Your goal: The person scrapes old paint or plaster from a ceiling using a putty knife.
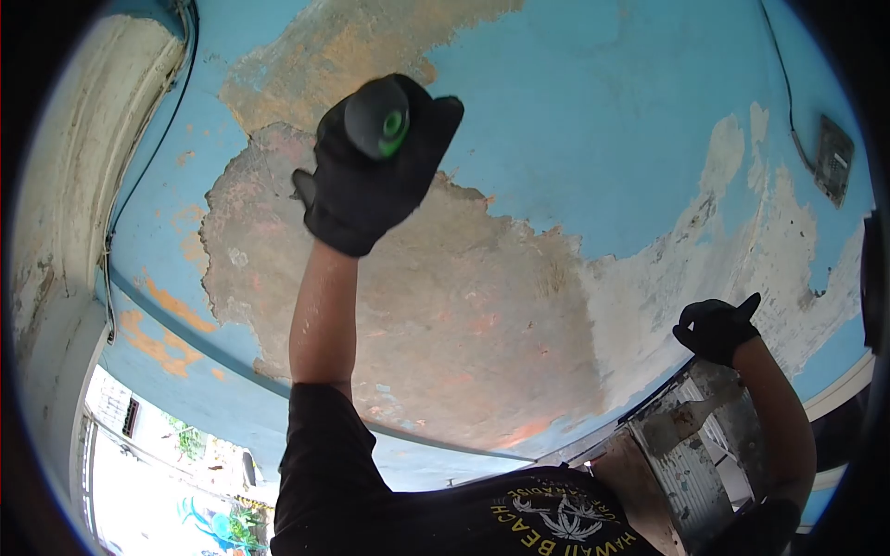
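Left hand (357,206): your glove grips the green-ringed tool (371,122) in front of the wall (464,315); tip hidden, so a blind slip could gouge plaster
Right hand (721,332): part-open, nothing seen in it
Bare forearm (323,320): loose flakes could scratch you

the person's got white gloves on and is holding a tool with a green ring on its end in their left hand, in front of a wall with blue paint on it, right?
Not quite: the gloves are black, not white, as the head view shows. The left hand does hold a tool with a green ring on its end, in front of the wall with blue paint.
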Action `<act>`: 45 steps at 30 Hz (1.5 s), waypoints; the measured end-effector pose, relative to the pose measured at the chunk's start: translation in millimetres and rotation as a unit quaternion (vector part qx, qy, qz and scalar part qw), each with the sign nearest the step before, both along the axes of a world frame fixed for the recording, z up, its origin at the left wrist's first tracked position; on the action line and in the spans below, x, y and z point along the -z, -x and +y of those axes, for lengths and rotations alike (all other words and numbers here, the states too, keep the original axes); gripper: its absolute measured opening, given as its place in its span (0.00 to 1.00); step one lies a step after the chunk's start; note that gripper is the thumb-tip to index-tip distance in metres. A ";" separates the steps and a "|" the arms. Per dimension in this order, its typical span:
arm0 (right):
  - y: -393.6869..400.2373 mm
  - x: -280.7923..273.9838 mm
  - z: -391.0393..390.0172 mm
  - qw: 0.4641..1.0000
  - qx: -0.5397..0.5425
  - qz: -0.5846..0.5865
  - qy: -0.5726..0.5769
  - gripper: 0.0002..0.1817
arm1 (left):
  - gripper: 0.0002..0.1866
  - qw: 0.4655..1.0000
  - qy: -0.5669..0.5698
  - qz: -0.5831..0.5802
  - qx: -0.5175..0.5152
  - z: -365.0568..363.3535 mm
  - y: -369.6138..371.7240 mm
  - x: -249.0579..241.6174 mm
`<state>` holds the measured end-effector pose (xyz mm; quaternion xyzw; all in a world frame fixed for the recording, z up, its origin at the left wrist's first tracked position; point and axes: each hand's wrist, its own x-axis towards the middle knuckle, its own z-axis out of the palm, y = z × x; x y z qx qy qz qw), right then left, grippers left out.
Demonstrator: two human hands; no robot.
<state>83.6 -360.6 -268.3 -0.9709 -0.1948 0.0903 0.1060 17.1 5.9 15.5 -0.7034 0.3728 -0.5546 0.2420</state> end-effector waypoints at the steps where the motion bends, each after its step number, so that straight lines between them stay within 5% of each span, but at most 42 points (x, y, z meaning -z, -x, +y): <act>1: -1.8 0.5 -0.5 1.000 0.005 -0.002 0.000 0.19 | 0.12 0.978 0.138 0.149 0.050 -2.4 7.6 2.7; 2: -3.9 1.8 -2.0 1.000 -0.012 0.001 0.006 0.20 | 0.14 0.911 0.272 0.294 0.098 -3.6 12.6 3.7; 3: -7.4 4.6 -3.3 0.999 -0.030 0.004 0.013 0.22 | 0.14 0.972 0.157 0.168 -0.046 -1.0 15.9 -4.8; 6: -73.7 84.3 -16.3 0.978 -0.168 0.065 0.101 0.23 | 0.10 0.991 0.083 0.086 0.064 10.0 -18.3 3.2; 10: -56.6 26.9 13.5 0.956 -0.093 0.150 0.233 0.24 | 0.03 0.967 0.192 0.146 0.080 -15.7 -1.5 -3.1; 11: -58.8 30.1 14.1 0.955 -0.090 0.141 0.244 0.24 | 0.06 0.897 0.310 0.272 0.160 -11.6 -5.0 -1.0; 14: -60.3 28.9 15.3 0.948 -0.114 0.145 0.259 0.30 | 0.07 0.878 0.353 0.287 0.148 -13.2 -18.7 4.1; 18: -45.7 6.6 20.8 0.956 -0.085 0.124 0.252 0.28 | 0.04 0.974 0.169 0.149 0.033 -3.1 -4.6 -8.7; 19: -61.4 28.7 14.7 0.957 -0.086 0.126 0.248 0.28 | 0.05 0.913 0.281 0.248 0.159 0.5 -6.6 -6.1; 20: -87.9 67.5 4.4 0.954 -0.117 0.173 0.216 0.26 | 0.05 0.913 0.279 0.252 0.156 1.4 -12.0 -2.2; 22: -81.4 64.4 7.0 0.945 -0.153 0.221 0.188 0.24 | 0.07 0.765 0.458 0.404 0.204 4.0 -22.3 5.8; 24: -47.8 11.3 16.2 0.956 -0.100 0.132 0.241 0.24 | 0.08 0.777 0.432 0.414 0.195 8.5 -16.1 -0.6; 26: -45.6 6.1 18.4 0.955 -0.096 0.132 0.246 0.24 | 0.06 0.944 0.228 0.232 0.062 7.0 1.1 -9.8; 27: -45.2 6.8 18.2 0.954 -0.096 0.132 0.253 0.24 | 0.08 0.881 0.318 0.290 0.196 18.4 -10.7 -1.0; 30: -62.3 25.6 13.0 0.952 -0.134 0.176 0.213 0.25 | 0.11 0.876 0.345 0.306 0.140 4.2 -23.2 15.2; 31: -65.3 30.8 11.3 0.952 -0.132 0.175 0.212 0.25 | 0.13 0.810 0.416 0.380 0.166 2.9 -18.0 15.1; 32: -66.9 36.3 10.2 0.955 -0.137 0.151 0.216 0.25 | 0.13 0.811 0.412 0.381 0.167 2.4 -11.5 10.2; 34: -64.3 36.8 11.3 0.957 -0.142 0.130 0.217 0.25 | 0.09 0.949 0.219 0.210 0.080 2.6 1.2 -1.2; 35: -64.8 34.1 12.3 0.956 -0.133 0.145 0.217 0.25 | 0.10 0.811 0.369 0.390 0.233 7.7 -4.4 1.3; 36: -63.9 32.5 13.6 0.955 -0.126 0.159 0.218 0.25 | 0.10 0.810 0.371 0.392 0.232 9.3 -14.5 5.7; 38: -66.8 40.9 12.3 0.953 -0.142 0.161 0.216 0.26 | 0.07 0.924 0.270 0.239 0.126 6.6 -29.6 17.1; 40: -69.2 38.0 10.3 0.955 -0.144 0.154 0.206 0.26 | 0.06 0.903 0.314 0.271 0.110 -7.6 -7.7 15.2; 42: -63.1 34.0 10.1 0.959 -0.134 0.143 0.204 0.26 | 0.05 0.965 0.203 0.161 -0.033 -3.6 3.6 4.4; 43: -65.5 34.9 9.5 0.960 -0.131 0.143 0.202 0.26 | 0.09 0.802 0.398 0.391 0.214 7.8 -0.8 6.1; 45: -66.2 35.5 13.0 0.954 -0.124 0.176 0.209 0.26 | 0.08 0.825 0.391 0.366 0.181 14.1 -24.8 15.7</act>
